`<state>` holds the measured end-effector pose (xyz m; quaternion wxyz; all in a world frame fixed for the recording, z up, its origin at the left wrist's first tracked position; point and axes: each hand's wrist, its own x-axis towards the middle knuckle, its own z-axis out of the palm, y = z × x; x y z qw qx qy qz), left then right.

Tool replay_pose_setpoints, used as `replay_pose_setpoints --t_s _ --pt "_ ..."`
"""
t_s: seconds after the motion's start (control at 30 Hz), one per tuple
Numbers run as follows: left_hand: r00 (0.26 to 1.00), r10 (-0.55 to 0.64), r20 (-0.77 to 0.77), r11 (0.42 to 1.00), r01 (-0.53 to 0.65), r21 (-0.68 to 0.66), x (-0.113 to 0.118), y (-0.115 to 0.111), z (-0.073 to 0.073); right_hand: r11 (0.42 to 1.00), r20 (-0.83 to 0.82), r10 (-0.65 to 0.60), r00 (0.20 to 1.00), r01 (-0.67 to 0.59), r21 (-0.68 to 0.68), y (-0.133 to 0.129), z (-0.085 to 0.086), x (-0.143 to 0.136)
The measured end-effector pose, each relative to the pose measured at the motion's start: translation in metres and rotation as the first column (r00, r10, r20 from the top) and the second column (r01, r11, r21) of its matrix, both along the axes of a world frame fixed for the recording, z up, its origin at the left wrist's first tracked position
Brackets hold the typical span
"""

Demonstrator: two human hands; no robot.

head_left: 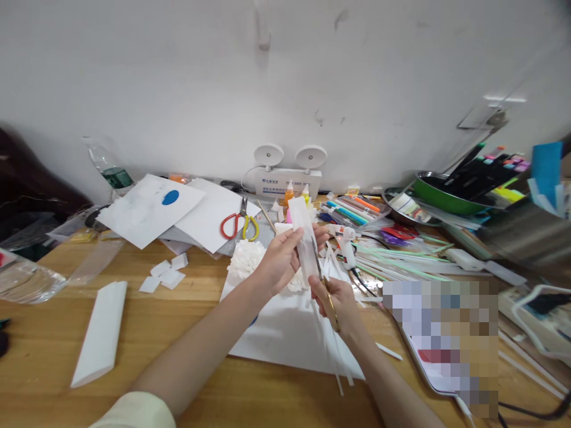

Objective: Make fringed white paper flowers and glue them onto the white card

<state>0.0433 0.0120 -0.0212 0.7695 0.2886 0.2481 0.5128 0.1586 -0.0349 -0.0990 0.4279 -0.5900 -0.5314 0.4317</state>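
1. Head view: a white paper strip (306, 251) is held up, tilted, above the worktop (40, 351) by the left hand (280, 261); its fingers are closed on the strip, with the thumb laid on the near face and fingertips showing past the far edge.
2. Gold-handled scissors (331, 304) are gripped in the right hand (338, 300), whose fingers are curled closed around the handles. The blades are directed upward along the right edge of the strip; how far they are parted cannot be told.
3. Thin white slivers (336, 356) are seen hanging below the right hand, over a large white sheet (276, 342) laid flat on the worktop.
4. The far left corner of that sheet is covered by a fluffy white pile (245, 257), partly hidden by the left hand.
5. Behind the pile, scissors with one red and one yellow handle (243, 213) are laid near two overlapping papers, the left one marked with a blue oval (170, 197).
6. To the left, a folded white paper piece (100, 333) and several small white squares (172, 277) are set on the wood.
7. Just beyond the right hand, a white glue gun (347, 242) is placed beside scattered pale sticks (410, 264).
8. Farther right, black markers (473, 178) are held in a green bowl (439, 197).
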Motion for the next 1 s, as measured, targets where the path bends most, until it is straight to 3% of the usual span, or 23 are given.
replay_pose_setpoints --t_s 0.33,0.57,1.0 --pt "1.0 -0.003 0.021 1.0 0.003 0.001 -0.001 0.0007 -0.0011 1.0 0.037 -0.007 0.999 0.007 0.006 0.0007 -0.0017 0.0006" --pt "0.999 -0.025 -0.02 1.0 0.024 -0.02 0.0006 -0.0023 0.003 0.994 -0.079 0.083 0.993 -0.076 0.079 -0.0024 -0.0019 0.0029" --pt "0.995 -0.098 -0.026 0.995 0.098 -0.013 0.0069 -0.0078 -0.0034 0.995 -0.015 0.005 1.0 -0.003 0.1 -0.0018 0.0068 0.0035"
